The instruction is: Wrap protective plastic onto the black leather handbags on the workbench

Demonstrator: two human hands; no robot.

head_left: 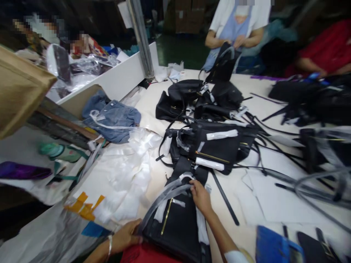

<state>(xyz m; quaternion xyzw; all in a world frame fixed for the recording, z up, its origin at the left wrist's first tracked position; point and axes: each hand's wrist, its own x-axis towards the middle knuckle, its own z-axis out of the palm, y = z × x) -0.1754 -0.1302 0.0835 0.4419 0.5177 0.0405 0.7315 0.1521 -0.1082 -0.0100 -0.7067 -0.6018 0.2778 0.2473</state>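
**Two hands on a black handbag at six o'clock**

At six o'clock the black handbag (178, 226) lies on the pale table (246, 215). The left hand (126, 237), at seven o'clock, has its fingers clamped on the bag's near corner. The right hand (201, 197) lies on its top edge, fingers together by the plastic-wrapped handle (167, 191); whether it grips cannot be told. Clear plastic sheets (128, 171) lie at nine o'clock. A pile of black bags (208, 146) sits just beyond, with a denim garment (115, 117) at ten o'clock. At twelve o'clock a co-worker (238, 22) holds a dark bag (223, 64).

pile of black bags (219, 98) out at 1 o'clock, co-worker's hands (239, 41) past it, crumpled denim (115, 118) at 10, clear plastic sheets (128, 171) at 8, purple thing (19, 170) at 9
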